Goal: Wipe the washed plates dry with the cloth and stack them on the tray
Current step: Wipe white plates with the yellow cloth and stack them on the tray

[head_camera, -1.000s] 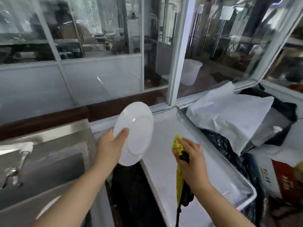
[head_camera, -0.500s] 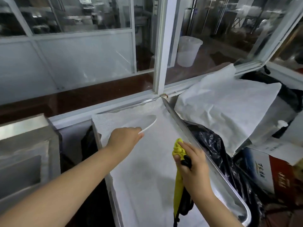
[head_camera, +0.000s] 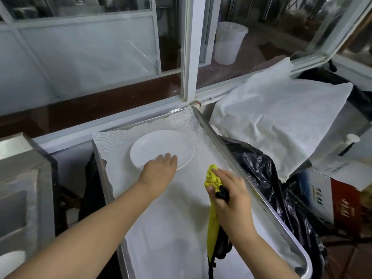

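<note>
- Plate (head_camera: 161,147) lies flat at tray's (head_camera: 259,200) far end; near rim hidden under left hand (head_camera: 159,170), fingers extended on it.
- Right hand (head_camera: 227,190) clenches yellow cloth (head_camera: 211,178); its lower end is cut off.

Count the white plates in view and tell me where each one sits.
2. One plate lies at the tray's far end under the left hand. Another plate shows partly at the bottom-left edge. More may be hidden.
</note>
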Action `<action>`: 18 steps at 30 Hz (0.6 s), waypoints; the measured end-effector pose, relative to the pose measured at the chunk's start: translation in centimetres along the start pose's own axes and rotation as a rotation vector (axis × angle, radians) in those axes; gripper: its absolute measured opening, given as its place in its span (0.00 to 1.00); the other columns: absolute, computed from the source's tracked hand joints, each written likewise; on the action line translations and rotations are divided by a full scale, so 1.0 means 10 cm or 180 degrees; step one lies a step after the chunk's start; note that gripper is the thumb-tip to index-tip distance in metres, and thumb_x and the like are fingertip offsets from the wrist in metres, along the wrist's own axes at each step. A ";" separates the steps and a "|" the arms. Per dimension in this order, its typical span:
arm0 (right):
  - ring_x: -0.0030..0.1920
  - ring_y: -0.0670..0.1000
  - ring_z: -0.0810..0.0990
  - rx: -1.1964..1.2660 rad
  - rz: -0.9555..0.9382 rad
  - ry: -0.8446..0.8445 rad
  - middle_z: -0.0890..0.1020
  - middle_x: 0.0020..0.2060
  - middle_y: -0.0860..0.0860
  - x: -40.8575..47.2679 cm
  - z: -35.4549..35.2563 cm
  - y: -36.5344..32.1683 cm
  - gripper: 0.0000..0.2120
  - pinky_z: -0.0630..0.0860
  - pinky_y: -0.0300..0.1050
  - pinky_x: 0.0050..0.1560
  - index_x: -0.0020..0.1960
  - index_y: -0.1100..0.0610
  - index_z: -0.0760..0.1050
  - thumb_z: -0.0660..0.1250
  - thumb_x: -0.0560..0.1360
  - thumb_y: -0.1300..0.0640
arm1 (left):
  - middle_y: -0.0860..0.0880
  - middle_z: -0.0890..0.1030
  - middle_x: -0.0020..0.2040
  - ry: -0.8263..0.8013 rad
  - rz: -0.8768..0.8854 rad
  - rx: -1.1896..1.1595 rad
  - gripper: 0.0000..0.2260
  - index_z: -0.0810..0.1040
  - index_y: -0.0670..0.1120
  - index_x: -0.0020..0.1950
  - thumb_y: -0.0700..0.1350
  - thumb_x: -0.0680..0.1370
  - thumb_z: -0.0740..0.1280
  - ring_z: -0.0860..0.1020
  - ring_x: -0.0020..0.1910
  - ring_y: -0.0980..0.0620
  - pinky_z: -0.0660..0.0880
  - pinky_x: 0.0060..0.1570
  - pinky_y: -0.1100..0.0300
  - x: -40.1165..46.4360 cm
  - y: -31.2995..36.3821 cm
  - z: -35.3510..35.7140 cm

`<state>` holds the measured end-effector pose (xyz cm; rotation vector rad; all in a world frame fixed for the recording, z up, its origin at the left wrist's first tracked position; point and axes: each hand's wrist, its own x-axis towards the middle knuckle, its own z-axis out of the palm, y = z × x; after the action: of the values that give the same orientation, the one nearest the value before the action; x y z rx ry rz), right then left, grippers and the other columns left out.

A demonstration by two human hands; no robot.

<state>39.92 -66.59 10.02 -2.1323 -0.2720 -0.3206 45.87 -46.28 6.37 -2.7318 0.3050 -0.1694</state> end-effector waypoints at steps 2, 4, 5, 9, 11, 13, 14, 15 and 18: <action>0.56 0.51 0.73 0.0001 0.0017 -0.0023 0.78 0.56 0.48 -0.01 0.00 0.03 0.20 0.62 0.24 0.57 0.61 0.56 0.78 0.73 0.71 0.65 | 0.49 0.85 0.43 0.0030 0.0019 -0.0040 0.26 0.85 0.47 0.50 0.62 0.60 0.78 0.82 0.36 0.54 0.73 0.24 0.64 -0.01 0.08 0.04; 0.56 0.49 0.72 -0.0008 0.0022 -0.0049 0.77 0.56 0.45 -0.02 0.00 0.05 0.20 0.64 0.26 0.57 0.62 0.55 0.78 0.73 0.71 0.63 | 0.49 0.85 0.48 0.0074 0.0005 0.0034 0.26 0.85 0.48 0.53 0.66 0.64 0.73 0.82 0.40 0.54 0.75 0.28 0.64 -0.04 0.16 0.09; 0.56 0.49 0.72 -0.0021 0.0018 -0.0060 0.77 0.56 0.45 -0.03 -0.01 0.06 0.20 0.65 0.27 0.57 0.62 0.55 0.78 0.73 0.71 0.63 | 0.49 0.85 0.50 0.0077 -0.0026 0.0041 0.27 0.84 0.49 0.55 0.67 0.65 0.71 0.82 0.43 0.55 0.76 0.30 0.64 -0.04 0.19 0.10; 0.57 0.47 0.72 -0.0039 -0.0014 -0.0055 0.76 0.56 0.41 -0.05 -0.01 0.05 0.20 0.63 0.23 0.55 0.62 0.54 0.78 0.73 0.71 0.63 | 0.43 0.69 0.72 -0.0453 -0.0208 -0.0034 0.33 0.63 0.44 0.74 0.64 0.77 0.58 0.72 0.66 0.48 0.75 0.53 0.56 -0.03 0.23 0.19; 0.56 0.46 0.71 -0.0026 -0.0052 -0.0042 0.75 0.56 0.39 -0.06 -0.02 0.01 0.20 0.63 0.22 0.54 0.62 0.54 0.78 0.73 0.71 0.64 | 0.42 0.57 0.76 -0.0797 -0.0181 -0.0348 0.32 0.50 0.41 0.77 0.60 0.81 0.53 0.62 0.72 0.44 0.69 0.60 0.53 -0.01 0.23 0.21; 0.54 0.44 0.70 -0.0028 -0.0128 -0.0052 0.74 0.56 0.37 -0.06 -0.02 -0.05 0.19 0.63 0.22 0.54 0.62 0.54 0.78 0.73 0.72 0.64 | 0.44 0.56 0.77 -0.0811 -0.0214 -0.0476 0.31 0.50 0.44 0.77 0.60 0.81 0.52 0.61 0.73 0.47 0.68 0.60 0.54 -0.03 0.19 0.15; 0.55 0.43 0.70 -0.0030 -0.0159 -0.0066 0.74 0.56 0.37 -0.06 -0.02 -0.09 0.19 0.64 0.23 0.54 0.62 0.54 0.78 0.73 0.72 0.63 | 0.44 0.56 0.77 -0.0819 -0.0238 -0.0550 0.30 0.51 0.45 0.78 0.60 0.81 0.52 0.61 0.73 0.48 0.69 0.60 0.54 -0.07 0.16 0.08; 0.55 0.44 0.70 -0.0023 -0.0180 -0.0082 0.74 0.56 0.38 -0.07 -0.02 -0.14 0.19 0.64 0.23 0.54 0.62 0.54 0.78 0.73 0.72 0.64 | 0.45 0.56 0.78 -0.0795 -0.0263 -0.0651 0.29 0.52 0.46 0.78 0.59 0.81 0.52 0.61 0.73 0.48 0.70 0.59 0.53 -0.12 0.11 -0.01; 0.55 0.49 0.73 0.0092 -0.0247 -0.0094 0.77 0.55 0.43 -0.07 0.00 -0.36 0.19 0.63 0.22 0.53 0.62 0.55 0.78 0.72 0.72 0.64 | 0.46 0.64 0.75 -0.0606 -0.0422 -0.1013 0.24 0.59 0.46 0.76 0.55 0.82 0.54 0.67 0.70 0.47 0.71 0.56 0.53 -0.42 -0.08 -0.33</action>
<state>38.13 -64.68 12.55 -2.1029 -0.3749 -0.3284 41.41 -45.79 9.38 -3.0551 0.1034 0.1146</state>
